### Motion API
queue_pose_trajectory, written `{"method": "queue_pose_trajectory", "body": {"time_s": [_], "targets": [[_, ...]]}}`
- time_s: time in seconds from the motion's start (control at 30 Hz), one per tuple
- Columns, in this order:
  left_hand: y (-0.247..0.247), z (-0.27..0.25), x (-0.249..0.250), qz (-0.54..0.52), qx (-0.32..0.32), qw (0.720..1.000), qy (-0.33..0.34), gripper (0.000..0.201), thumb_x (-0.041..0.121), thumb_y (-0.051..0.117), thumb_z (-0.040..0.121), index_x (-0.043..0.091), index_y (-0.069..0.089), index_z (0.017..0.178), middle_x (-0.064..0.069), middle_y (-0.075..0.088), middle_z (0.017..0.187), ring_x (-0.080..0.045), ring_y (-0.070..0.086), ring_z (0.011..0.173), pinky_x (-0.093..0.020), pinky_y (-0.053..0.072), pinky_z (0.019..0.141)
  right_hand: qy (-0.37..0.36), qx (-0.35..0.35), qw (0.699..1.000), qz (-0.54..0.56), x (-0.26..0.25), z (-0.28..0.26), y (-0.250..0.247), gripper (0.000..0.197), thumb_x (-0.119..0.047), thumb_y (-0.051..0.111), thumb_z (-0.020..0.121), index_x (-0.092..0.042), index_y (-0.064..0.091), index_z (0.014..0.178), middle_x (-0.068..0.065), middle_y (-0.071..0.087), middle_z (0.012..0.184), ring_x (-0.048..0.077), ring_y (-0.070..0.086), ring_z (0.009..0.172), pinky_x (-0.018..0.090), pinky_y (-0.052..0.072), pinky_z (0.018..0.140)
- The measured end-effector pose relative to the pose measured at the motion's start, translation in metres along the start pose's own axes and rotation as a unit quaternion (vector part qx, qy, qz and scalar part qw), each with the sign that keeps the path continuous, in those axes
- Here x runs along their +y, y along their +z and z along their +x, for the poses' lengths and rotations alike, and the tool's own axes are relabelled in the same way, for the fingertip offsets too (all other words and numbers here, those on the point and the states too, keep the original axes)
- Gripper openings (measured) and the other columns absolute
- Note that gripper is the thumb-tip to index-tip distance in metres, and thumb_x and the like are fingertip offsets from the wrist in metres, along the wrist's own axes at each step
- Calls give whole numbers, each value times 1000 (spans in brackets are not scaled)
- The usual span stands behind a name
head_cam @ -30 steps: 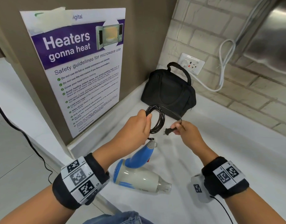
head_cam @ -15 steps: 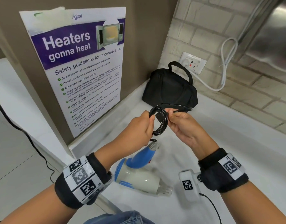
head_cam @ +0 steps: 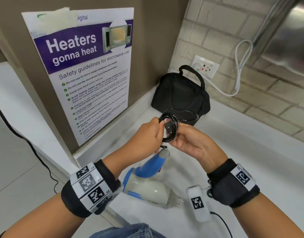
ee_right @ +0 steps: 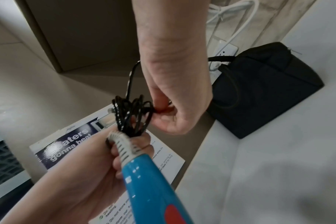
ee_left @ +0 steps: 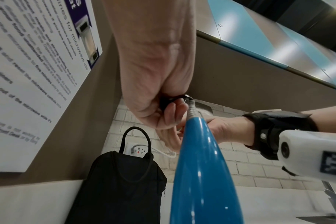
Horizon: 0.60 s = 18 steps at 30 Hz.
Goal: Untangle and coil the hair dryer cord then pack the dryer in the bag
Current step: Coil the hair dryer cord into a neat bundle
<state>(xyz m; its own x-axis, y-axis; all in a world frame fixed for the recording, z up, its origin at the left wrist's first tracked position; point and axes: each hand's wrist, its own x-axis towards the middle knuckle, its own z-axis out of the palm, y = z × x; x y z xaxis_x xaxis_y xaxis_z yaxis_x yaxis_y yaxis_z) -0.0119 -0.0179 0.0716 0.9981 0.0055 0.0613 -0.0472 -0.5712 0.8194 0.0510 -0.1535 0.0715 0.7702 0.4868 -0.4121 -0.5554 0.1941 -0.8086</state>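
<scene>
Gripping coiled black cord [head_cam: 169, 129] above counter [head_cam: 251, 160]: left hand [head_cam: 146, 134] clenched round loops | right hand [head_cam: 190, 143] pinches cord end at coil | hair dryer [head_cam: 147, 182] lies below on counter | black bag [head_cam: 180, 97] closed, behind in corner

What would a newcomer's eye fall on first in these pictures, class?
Probably the two hands at centre: the left hand grips a black coiled cord while the right hand pinches its plug end at the coil. Just below lies the blue-and-white hair dryer on the white counter. To the left, the purple "Heaters gonna heat" poster stands out.
</scene>
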Motion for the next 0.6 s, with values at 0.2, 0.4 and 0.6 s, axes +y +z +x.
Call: {"method": "queue_pose_trajectory", "body": {"time_s": [0.2, 0.4, 0.6], "targets": [[2, 3, 0, 8, -2, 1000, -10, 26, 31, 25, 101, 13, 37, 86, 2, 50, 64, -11, 53, 51, -19, 41, 51, -2, 76, 997, -1, 3, -1, 7, 11, -3, 60, 86, -6, 66, 78, 1, 65, 65, 6, 62, 56, 19, 54, 57], [1, 3, 2, -11, -11, 1000, -22, 26, 29, 26, 101, 11, 38, 86, 0, 52, 65, -11, 52, 49, -24, 45, 54, -10, 67, 998, 6, 4, -5, 9, 11, -6, 63, 84, -7, 68, 75, -1, 65, 63, 5, 61, 56, 19, 54, 57], [3, 4, 1, -85, -27, 994, -70, 27, 28, 26, 101, 10, 40, 87, -2, 50, 65, -11, 48, 46, -23, 44, 51, -53, 91, 994, 24, 9, -3, 7, 13, 2, 58, 87, -3, 65, 77, 2, 66, 64, 5, 63, 56, 16, 53, 55]]}}
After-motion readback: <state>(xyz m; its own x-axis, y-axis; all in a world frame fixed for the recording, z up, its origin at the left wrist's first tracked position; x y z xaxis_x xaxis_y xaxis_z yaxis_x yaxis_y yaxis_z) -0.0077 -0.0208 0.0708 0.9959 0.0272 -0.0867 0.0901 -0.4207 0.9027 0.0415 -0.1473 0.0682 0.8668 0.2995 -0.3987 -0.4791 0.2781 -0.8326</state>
